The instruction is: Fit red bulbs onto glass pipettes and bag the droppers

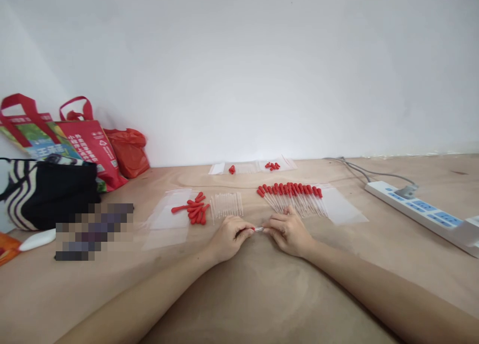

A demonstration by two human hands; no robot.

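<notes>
My left hand (229, 238) is closed in a pinch on a red rubber bulb (254, 229), which is mostly hidden by the fingers. Between my hands shows a short stretch of a clear glass dropper tube (259, 229); its near end meets the bulb. The fingers of my right hand (291, 233) are closed on that tube. Left of my hands lie several loose red bulbs (196, 212) on a clear plastic bag (170, 212). A row of bare glass tubes (227, 204) sits beyond my left hand. Behind my right hand, droppers with red bulbs (294, 197) lie side by side.
At the back, more tubes and small red bulbs (272, 166) lie on plastic. A flat clear bag (342, 204) is right of the droppers. A white power strip (419, 209) lies at right. Shopping bags (88, 144) and a black striped bag (56, 192) stand at left.
</notes>
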